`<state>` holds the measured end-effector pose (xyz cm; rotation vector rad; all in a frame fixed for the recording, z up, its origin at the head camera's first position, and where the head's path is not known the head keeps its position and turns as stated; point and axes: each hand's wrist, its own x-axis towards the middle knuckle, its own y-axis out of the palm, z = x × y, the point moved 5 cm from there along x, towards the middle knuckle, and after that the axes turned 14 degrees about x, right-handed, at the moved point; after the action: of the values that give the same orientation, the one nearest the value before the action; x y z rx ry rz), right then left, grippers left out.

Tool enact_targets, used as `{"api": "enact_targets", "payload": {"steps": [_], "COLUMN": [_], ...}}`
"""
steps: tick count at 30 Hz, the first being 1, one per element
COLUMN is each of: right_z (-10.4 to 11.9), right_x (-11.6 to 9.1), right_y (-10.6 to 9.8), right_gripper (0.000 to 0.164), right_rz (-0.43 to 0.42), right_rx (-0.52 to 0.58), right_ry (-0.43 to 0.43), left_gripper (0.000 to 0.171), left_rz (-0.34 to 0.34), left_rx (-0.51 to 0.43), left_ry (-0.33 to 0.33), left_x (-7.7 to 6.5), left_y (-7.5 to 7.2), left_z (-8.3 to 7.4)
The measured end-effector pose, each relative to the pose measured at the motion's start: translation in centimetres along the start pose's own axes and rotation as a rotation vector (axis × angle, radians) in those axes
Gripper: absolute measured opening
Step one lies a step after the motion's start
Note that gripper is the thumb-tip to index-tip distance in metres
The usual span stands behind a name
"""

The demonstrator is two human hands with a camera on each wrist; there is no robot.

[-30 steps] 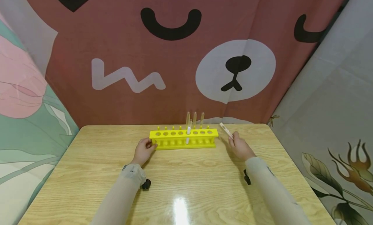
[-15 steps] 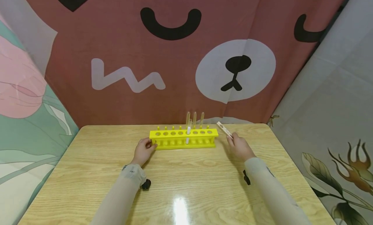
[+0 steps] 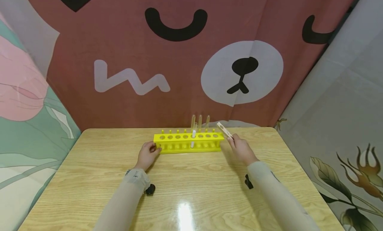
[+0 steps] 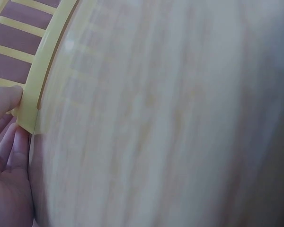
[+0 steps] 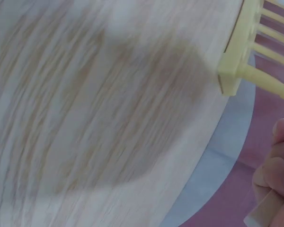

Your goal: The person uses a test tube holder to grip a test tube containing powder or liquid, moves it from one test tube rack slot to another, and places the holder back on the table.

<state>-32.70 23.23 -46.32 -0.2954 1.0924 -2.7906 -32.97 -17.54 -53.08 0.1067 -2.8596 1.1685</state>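
A yellow test tube rack (image 3: 179,141) stands near the table's back edge. In it, right of the middle, a test tube (image 3: 193,134) with something white inside stands upright. Several empty glass tubes (image 3: 200,122) rise behind the rack's top board. My left hand (image 3: 146,155) grips the rack's left end; the left wrist view has the thumb (image 4: 9,98) on the yellow base, other fingers beneath. Pinched in my right hand (image 3: 243,150) is a wooden test tube holder (image 3: 224,129), raised and tilted left, its tip close by the rack's right end.
The wooden table (image 3: 176,184) extends toward me, with a bright reflection at its front. A printed bear curtain (image 3: 185,104) hangs right behind the table's back edge. More patterned cloth (image 3: 338,131) hangs along the right side, and on the left too.
My right hand has moved left with the test tube holder, bringing its tip from beside the rack to over its right end. The left hand and the rack have stayed put.
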Motion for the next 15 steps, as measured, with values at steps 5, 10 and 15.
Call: {"api": "enact_targets", "payload": {"steps": [5,10,15], "right_z": [1.0,2.1,2.9], "right_x": [-0.1,-0.2,0.0], "right_y": [0.2,0.3,0.8], "right_gripper": [0.036,0.035,0.033], "right_rz": [-0.005,-0.013,-0.003], "right_rx": [0.018,0.028,0.038], "right_ry": [-0.011,-0.038,-0.041], "left_gripper": [0.024,0.025,0.028], "left_rz": [0.007,0.01,0.012], "left_rx": [-0.002,-0.024,-0.029], "left_ry": [0.001,-0.009,-0.01], "left_x": [0.1,0.1,0.0], "left_y": [0.2,0.2,0.2], "left_z": [0.2,0.3,0.3]}}
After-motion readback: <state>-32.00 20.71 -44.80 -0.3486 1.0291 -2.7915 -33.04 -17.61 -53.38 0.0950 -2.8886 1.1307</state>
